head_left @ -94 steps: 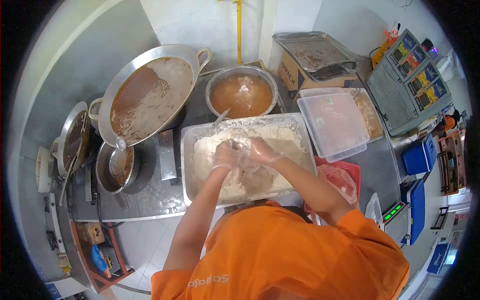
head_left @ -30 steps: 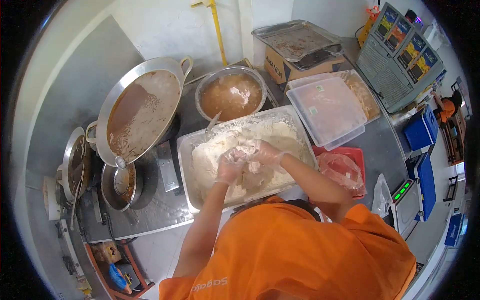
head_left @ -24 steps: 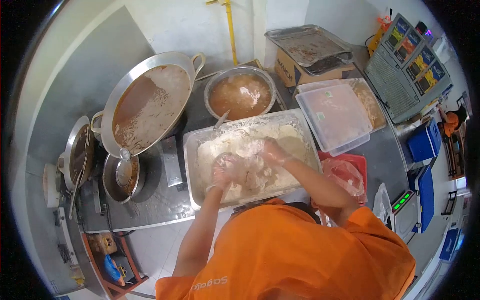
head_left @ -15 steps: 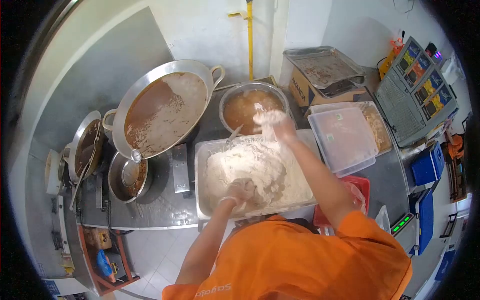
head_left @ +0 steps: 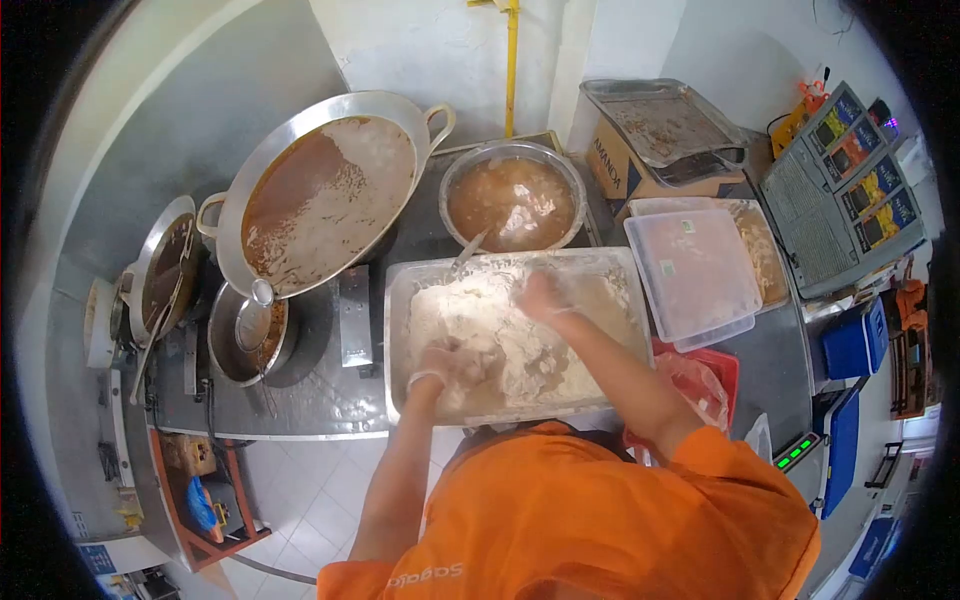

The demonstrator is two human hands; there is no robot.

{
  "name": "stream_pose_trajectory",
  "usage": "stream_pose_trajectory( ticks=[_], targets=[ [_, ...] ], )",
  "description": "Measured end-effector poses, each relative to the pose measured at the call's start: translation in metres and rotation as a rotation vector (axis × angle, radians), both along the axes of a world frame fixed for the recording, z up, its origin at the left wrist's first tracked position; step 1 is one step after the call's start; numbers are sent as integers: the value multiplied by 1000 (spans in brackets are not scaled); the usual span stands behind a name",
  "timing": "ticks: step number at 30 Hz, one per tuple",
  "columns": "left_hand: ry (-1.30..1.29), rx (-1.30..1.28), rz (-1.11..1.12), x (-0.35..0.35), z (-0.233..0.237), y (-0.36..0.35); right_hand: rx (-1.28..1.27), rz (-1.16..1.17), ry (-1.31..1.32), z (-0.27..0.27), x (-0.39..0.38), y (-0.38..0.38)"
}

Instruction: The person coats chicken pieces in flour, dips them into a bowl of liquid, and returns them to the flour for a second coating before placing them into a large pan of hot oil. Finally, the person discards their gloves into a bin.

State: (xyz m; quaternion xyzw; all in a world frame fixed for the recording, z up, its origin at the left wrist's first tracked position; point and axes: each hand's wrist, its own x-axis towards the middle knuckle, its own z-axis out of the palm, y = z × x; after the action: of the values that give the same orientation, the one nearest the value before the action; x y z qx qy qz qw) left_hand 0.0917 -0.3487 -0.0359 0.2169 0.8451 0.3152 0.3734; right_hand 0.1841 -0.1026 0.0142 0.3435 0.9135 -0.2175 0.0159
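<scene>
A metal tray (head_left: 395, 385) of white flour (head_left: 470, 310) lies in front of me. My left hand (head_left: 447, 362), in a clear glove, is down in the flour at the tray's left side; its fingertips are buried and coated. Over the middle of the flour is my right hand (head_left: 543, 295), smeared by motion, so its fingers and anything in them cannot be made out. Behind the tray stands a round metal bowl (head_left: 447, 215) of brownish liquid with pale lumps. A utensil handle (head_left: 470, 252) leans from the bowl's rim over the tray's back edge.
Left of the tray are a large two-handled pan (head_left: 235, 235) of brown liquid, a smaller pot (head_left: 225, 355) with a strainer, and another pan (head_left: 150, 250). To the right are lidded plastic containers (head_left: 690, 265), a red basket (head_left: 725, 370) and a carton (head_left: 615, 165) under metal trays.
My right hand has come down from the bowl's front edge to the flour. My left hand has shifted slightly left and up within the tray. The view has tilted a little.
</scene>
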Motion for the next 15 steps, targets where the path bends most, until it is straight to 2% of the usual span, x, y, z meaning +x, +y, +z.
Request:
stream_pose_trajectory(
  ticks=[1, 3, 4, 6, 7, 9, 10, 12, 13, 14, 15],
  targets=[
    [-1, -2, 0, 2, 11, 0, -2, 0, -1, -16, 3, -8],
    [32, -43, 47, 1, 49, 3, 159, 106, 63, -38, -2, -18],
    [36, -42, 48, -1, 51, 5, 160, 106, 67, -56, -11, -18],
    [-159, 97, 210, -2, 54, 7, 97, 49, 140, -86, -25, -15],
    [-156, 97, 208, -4, 43, 6, 98, 46, 143, -76, -19, -16],
    [-235, 345, 316, -14, 10, 7, 76, 214, 361, -31, 3, -17],
    [-232, 352, 318, -10, 31, 11, 83, 219, 365, -6, 11, -17],
    [-391, 502, 426, 17, 90, 16, -597, 97, 557, 23, 36, -23],
    [-409, 548, 423, 17, 87, 19, -203, 120, 119, 26, 35, -21],
    [-402, 555, 415, 14, 86, 21, -197, 117, 129, 32, 36, -20],
    [-226, 526, 269, 12, 86, 25, -297, 227, 275, 39, 37, -19]
  ],
)
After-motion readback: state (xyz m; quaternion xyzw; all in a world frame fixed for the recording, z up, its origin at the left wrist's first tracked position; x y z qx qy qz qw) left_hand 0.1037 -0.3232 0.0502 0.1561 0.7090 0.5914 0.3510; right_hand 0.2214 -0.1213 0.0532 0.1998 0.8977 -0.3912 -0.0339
